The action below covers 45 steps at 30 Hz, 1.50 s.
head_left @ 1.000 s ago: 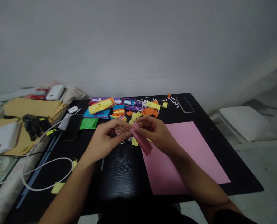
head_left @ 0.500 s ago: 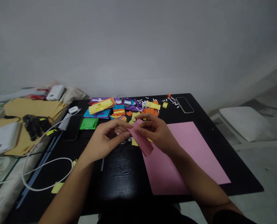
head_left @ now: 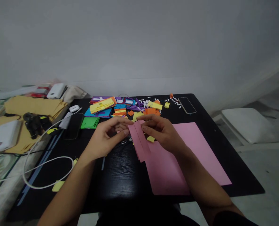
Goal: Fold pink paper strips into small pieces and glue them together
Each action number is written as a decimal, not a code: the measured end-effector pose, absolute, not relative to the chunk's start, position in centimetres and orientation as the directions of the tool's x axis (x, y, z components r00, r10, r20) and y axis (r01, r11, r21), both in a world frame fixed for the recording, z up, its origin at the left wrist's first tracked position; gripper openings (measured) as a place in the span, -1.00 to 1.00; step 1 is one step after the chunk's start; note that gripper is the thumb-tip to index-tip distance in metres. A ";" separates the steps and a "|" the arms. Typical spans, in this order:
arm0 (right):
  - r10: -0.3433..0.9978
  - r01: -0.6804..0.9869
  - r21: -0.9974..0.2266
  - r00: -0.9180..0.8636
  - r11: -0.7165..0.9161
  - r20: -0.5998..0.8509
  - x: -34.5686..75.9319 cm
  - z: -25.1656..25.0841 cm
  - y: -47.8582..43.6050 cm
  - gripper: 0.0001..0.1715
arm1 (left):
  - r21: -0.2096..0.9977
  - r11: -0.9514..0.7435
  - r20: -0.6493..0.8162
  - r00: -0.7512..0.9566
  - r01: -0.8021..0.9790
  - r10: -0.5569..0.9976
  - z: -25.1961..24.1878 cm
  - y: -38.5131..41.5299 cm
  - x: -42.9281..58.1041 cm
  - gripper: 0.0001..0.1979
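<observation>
from my remote feed i count one pink sheet (head_left: pixel 166 169), one folded pink piece (head_left: pixel 139 141) by its far left corner, one phone (head_left: pixel 187 105) beyond it, a second phone (head_left: pixel 74 127) left of it, two white boxes (head_left: pixel 5 136) farther left, and one white seat (head_left: pixel 246 125) to its right.

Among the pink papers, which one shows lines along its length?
The narrow pink strip held up between the left hand and the right hand; the large pink sheet on the table looks plain.
</observation>
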State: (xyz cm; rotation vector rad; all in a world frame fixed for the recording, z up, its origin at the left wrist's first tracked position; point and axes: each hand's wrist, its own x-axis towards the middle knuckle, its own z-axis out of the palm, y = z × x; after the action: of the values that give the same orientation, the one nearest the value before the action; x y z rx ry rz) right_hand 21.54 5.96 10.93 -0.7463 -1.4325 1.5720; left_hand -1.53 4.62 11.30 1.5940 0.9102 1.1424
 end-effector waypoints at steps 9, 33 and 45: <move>0.852 -0.178 -0.983 -0.508 0.041 0.127 22.2 11.4 5.8 -0.67 | 0.959 -0.278 0.281 0.227 -0.044 0.932 11.2 4.9 -1.1 -0.78; 0.874 -0.190 -0.980 -0.466 0.054 0.139 21.9 11.0 6.1 -0.76 | 0.967 -0.255 0.253 0.172 -0.010 0.952 10.7 5.0 -0.1 -0.88; 0.932 -0.110 -0.985 -0.325 0.129 0.159 21.7 10.6 6.3 -0.81 | 0.957 -0.287 0.276 0.204 0.028 0.939 10.8 4.8 0.1 -0.90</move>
State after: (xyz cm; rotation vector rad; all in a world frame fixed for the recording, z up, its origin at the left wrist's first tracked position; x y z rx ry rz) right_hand 21.68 6.26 10.59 -0.8550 -1.4494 1.3764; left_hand 0.08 4.80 10.78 1.5481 0.9504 1.2318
